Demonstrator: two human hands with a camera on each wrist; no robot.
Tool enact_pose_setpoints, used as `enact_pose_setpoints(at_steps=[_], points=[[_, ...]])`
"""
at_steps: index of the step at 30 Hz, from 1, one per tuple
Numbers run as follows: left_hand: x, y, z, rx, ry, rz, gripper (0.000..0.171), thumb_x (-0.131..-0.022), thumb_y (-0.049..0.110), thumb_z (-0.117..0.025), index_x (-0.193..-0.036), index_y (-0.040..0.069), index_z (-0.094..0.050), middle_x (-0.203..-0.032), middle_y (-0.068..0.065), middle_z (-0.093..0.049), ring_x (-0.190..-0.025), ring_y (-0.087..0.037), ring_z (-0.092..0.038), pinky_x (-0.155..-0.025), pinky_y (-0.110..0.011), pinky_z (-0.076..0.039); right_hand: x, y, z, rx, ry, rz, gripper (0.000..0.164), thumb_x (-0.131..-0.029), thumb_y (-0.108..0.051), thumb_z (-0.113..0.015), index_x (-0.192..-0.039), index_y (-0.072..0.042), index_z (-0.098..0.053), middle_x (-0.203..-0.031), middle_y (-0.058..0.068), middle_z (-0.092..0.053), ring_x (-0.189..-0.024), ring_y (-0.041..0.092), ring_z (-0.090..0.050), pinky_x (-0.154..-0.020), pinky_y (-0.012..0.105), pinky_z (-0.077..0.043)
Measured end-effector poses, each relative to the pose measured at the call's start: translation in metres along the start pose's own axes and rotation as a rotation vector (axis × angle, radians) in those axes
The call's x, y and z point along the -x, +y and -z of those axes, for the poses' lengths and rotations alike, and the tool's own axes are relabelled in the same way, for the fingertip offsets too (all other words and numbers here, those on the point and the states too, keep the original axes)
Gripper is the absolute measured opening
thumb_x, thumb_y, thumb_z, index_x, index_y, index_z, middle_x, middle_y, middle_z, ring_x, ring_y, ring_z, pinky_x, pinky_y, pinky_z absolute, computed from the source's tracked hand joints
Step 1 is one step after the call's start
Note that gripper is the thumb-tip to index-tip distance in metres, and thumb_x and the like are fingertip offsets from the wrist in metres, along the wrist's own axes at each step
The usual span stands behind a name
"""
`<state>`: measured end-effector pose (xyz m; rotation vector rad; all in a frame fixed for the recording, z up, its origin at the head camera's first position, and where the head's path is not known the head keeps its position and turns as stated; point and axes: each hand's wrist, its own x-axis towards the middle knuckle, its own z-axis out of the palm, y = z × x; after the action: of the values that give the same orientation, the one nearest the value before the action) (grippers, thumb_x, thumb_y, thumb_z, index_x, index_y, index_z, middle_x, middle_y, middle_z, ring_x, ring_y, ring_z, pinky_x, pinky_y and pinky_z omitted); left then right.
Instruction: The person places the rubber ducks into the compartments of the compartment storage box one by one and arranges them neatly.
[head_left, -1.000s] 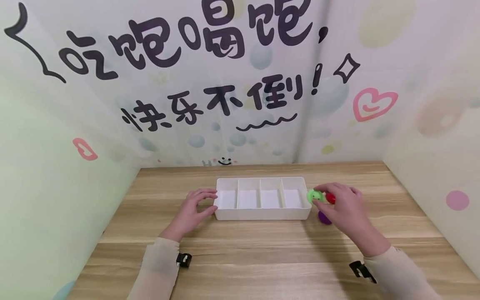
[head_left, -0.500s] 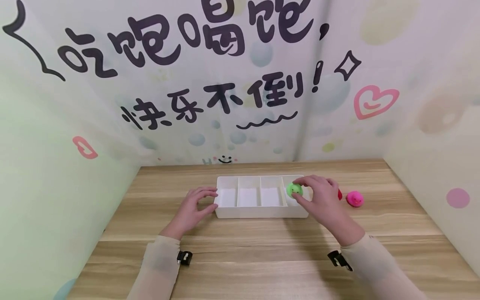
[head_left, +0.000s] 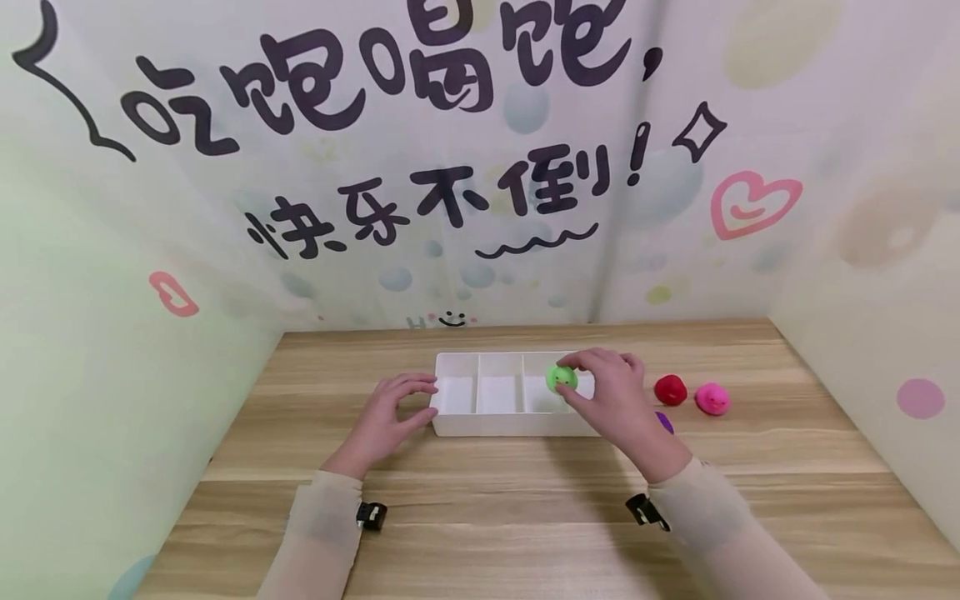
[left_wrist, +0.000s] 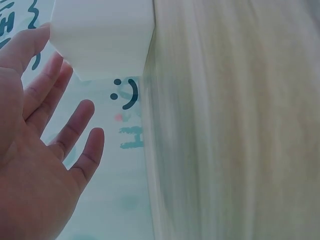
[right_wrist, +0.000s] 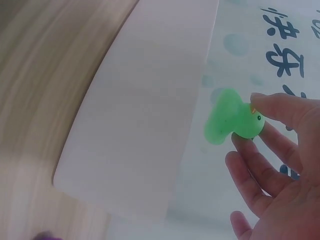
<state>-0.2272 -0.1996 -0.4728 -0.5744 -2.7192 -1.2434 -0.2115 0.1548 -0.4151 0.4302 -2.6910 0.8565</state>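
Note:
In the head view, my right hand (head_left: 617, 400) pinches a small green toy duck (head_left: 561, 378) between thumb and fingertips. It is held over the third compartment from the left of a white divided box (head_left: 510, 426). The right wrist view shows the duck (right_wrist: 234, 119) tilted, gripped by its head, beyond the box's long wall (right_wrist: 137, 100). My left hand (head_left: 390, 414) rests its thumb and fingertips at the box's left end. Seen from the left wrist, those fingers are spread, with fingertips at the edges of the box end (left_wrist: 102, 42). The right hand hides the box's right end.
To the right of the box, on the wooden table (head_left: 480, 517), are a red toy (head_left: 671, 390), a pink toy duck (head_left: 712, 399) and a purple toy (head_left: 664, 422) partly behind my right hand. A printed wall curtain (head_left: 360, 292) rises behind the table.
My right hand has carried the green duck leftward from beside the box to above its third compartment, uncovering the red and pink toys. My left hand has stayed at the box's left end.

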Motion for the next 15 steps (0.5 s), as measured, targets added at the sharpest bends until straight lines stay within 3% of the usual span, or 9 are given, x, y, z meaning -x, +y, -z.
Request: enact_pose_setpoints(at_steps=[15], points=[[0.000,0.000,0.002,-0.003,-0.009,0.016,0.030,-0.093,0.022,-0.079,-0.121,0.013,-0.072,-0.143,0.002,-0.062,-0.132,-0.028,-0.049,-0.111,-0.054,-0.042,-0.011,-0.018,-0.020,-0.011,0.001,0.047,0.031,-0.086,-0.022,-0.086,-0.114,-0.014,-0.074,-0.114,0.005,-0.075,-0.116,0.031,-0.063,-0.108,0.063,-0.025]])
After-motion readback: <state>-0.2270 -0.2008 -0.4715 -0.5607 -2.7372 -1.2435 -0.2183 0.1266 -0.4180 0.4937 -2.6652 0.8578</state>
